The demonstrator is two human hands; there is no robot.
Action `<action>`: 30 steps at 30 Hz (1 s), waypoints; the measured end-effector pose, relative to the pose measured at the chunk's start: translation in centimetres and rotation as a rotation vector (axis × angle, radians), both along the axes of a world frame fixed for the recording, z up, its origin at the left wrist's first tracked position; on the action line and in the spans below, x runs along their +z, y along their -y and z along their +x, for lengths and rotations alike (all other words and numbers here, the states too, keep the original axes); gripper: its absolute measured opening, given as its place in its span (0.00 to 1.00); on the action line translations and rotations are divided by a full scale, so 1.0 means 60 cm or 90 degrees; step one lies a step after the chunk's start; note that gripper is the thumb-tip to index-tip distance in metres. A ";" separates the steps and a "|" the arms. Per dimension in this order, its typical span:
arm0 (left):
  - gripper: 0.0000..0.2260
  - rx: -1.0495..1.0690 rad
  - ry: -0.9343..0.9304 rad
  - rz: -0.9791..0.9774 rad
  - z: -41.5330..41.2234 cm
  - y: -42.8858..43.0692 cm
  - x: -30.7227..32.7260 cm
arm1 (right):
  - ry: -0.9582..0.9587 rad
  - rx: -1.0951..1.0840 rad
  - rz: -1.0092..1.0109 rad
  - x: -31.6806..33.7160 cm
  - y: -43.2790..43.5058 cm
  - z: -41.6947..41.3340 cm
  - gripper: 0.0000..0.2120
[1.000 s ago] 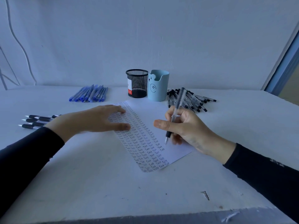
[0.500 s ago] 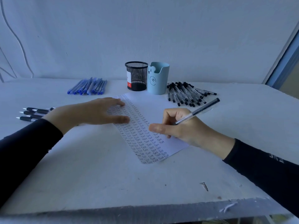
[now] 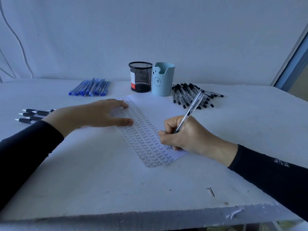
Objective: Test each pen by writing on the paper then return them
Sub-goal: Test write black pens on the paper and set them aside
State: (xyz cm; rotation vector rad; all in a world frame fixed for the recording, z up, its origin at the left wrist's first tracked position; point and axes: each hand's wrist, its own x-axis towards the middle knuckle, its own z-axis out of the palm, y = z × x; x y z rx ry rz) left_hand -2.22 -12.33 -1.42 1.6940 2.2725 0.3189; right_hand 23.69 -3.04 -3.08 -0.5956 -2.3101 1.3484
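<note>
A white sheet of paper [image 3: 160, 112] lies slanted on the table, its left part filled with rows of the word "Test". My left hand [image 3: 100, 115] lies flat on the sheet's upper left, fingers spread. My right hand [image 3: 186, 134] grips a clear pen with a black end [image 3: 194, 105] in writing pose, tip down on the paper near its lower right; the tip is mostly hidden by my fingers. A pile of black-capped pens [image 3: 191, 95] lies at the back right, blue pens [image 3: 90, 87] at the back left, and black click pens [image 3: 33, 115] at the far left.
A black mesh cup [image 3: 140, 77] and a light blue bear cup [image 3: 164, 79] stand side by side behind the paper. A small screw [image 3: 210, 191] lies near the table's front edge [image 3: 150, 214]. A wall rises behind the table.
My right hand has brought the pen from a raised, turning position down into writing pose, lower on the paper. The left hand stays flat on the sheet.
</note>
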 end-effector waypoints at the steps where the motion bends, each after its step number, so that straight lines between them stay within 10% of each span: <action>1: 0.48 -0.001 -0.002 0.001 0.000 0.000 0.000 | 0.000 -0.002 0.003 0.000 0.000 0.000 0.22; 30: 0.48 -0.001 -0.001 -0.001 -0.002 -0.001 -0.001 | 0.013 -0.016 0.014 0.009 -0.002 0.003 0.22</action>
